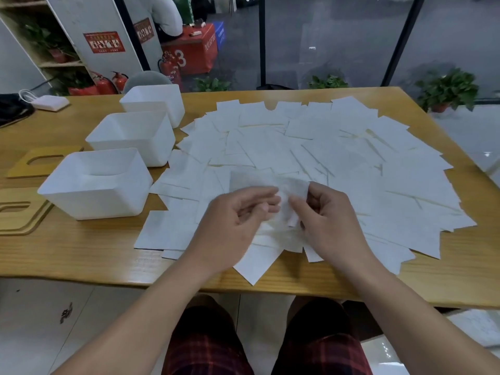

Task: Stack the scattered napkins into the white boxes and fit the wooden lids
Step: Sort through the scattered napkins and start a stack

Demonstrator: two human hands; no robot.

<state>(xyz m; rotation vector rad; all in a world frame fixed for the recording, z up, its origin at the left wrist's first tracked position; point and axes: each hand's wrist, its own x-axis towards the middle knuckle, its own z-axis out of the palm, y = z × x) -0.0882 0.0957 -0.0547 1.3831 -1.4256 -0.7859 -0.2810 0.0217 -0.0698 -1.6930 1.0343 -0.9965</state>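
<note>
Progress so far looks basically zero imo. Napkins (311,152) are spread all over the middle and right of the desk (81,247) in one big overlapping mess, a few corners hanging over the near edge. Three white boxes sit in a diagonal row on the left: near box (94,185), middle box (132,136), far box (154,102). Near one looks like it has nothing in it, or maybe a thin layer at the bottom, can't rly tell since everything's white on white. Other two look bare inside as far as I can see. Wooden lids are off: one lid (40,161) lies flat behind the near box, another lid (19,209) is at the desk's left edge just beside that box, w/ what looks like a second lid edge stacked under it, not sure tho. Both hands are up over the near part of the pile working on a single napkin (270,182): left hand (235,212) has its fingers curled and pinching the sheet's left part, right hand (322,212) pinches the other side between thumb and fingertips, sheet a bit crumpled and blurry between them. So what's left is pretty much everything: gather the whole pile, fill 3 boxes, fit lids on.
</note>
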